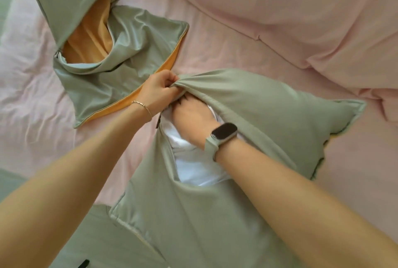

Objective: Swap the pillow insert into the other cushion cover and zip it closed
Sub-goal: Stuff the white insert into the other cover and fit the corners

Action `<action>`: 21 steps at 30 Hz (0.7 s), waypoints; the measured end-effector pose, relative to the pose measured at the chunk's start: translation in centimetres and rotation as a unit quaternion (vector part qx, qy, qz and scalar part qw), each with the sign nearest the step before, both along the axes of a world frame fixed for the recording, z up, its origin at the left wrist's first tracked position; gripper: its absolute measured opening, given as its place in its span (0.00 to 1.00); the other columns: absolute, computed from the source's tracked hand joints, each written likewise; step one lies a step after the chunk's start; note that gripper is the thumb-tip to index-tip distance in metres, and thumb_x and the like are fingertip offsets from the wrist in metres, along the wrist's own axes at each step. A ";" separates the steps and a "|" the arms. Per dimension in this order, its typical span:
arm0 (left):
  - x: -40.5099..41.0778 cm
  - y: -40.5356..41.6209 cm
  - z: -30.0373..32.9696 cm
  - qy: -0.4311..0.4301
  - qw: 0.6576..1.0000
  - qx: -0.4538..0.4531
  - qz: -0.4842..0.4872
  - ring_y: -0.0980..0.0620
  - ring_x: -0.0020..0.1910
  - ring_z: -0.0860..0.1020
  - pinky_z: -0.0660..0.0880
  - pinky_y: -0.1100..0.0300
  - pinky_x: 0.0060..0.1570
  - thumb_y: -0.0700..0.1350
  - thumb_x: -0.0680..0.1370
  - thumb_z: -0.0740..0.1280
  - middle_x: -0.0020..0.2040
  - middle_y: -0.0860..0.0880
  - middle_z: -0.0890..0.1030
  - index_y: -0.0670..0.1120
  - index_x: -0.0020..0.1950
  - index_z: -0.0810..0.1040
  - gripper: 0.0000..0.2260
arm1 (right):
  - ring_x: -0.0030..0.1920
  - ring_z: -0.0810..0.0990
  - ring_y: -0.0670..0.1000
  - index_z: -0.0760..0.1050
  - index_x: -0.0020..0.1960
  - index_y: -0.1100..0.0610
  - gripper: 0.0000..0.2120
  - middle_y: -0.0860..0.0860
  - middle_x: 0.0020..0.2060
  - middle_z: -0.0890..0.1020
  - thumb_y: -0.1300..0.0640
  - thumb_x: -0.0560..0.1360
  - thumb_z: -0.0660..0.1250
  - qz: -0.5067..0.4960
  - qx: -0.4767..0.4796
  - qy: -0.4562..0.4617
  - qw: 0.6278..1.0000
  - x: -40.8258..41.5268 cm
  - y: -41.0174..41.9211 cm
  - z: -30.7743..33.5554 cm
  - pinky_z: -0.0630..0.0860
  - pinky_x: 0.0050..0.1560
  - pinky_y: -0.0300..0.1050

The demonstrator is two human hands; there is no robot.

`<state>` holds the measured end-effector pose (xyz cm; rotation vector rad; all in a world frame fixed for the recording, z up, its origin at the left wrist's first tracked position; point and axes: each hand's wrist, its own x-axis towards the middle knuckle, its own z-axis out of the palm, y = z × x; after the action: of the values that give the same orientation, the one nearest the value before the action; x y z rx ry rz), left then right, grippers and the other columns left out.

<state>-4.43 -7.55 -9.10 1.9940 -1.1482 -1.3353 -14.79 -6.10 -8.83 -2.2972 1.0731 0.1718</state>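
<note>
Bare forearms reach out from the bottom of the view toward a sage-green cushion cover (247,104) lying stuffed on the pink bedsheet (215,37). Its zip opening gapes, and the white pillow insert (193,164) shows through the gap, so the insert sits inside this cover, though not fully settled.

Her left hand (158,90), a thin bracelet (143,106) at the wrist, has its fingers curled tight round a bunched fold of the cover's edge at the far end of the opening, pulling it up and away. The right hand (191,117), with a smartwatch (224,133) on the wrist, is pushed into the opening against the insert; its fingertips are hidden under the fabric, so I cannot tell whether they grip or merely press.

Off to the left lies the other cushion cover (133,52), flat and empty, its orange lining showing at the open mouth.

To do this well, I would keep the left hand's pull steady so the mouth stays wide, work the insert's corner fully into the cover's corner, then smooth the bulk clear of the zip teeth before closing.
</note>
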 end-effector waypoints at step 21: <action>-4.0 10.3 3.9 -0.129 0.941 -0.298 -0.090 0.53 0.38 0.71 0.68 0.64 0.39 0.42 0.72 0.65 0.38 0.45 0.77 0.38 0.44 0.76 0.07 | 0.45 0.68 0.53 0.78 0.50 0.60 0.17 0.57 0.43 0.78 0.65 0.65 0.57 -0.263 -0.250 -0.112 0.925 -8.1 4.5 4.6 0.62 0.42 0.46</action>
<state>-8.41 2.80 -5.22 1.6621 -1.6527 -0.6781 -22.93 -1.63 -4.21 -2.2608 1.7051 -0.6295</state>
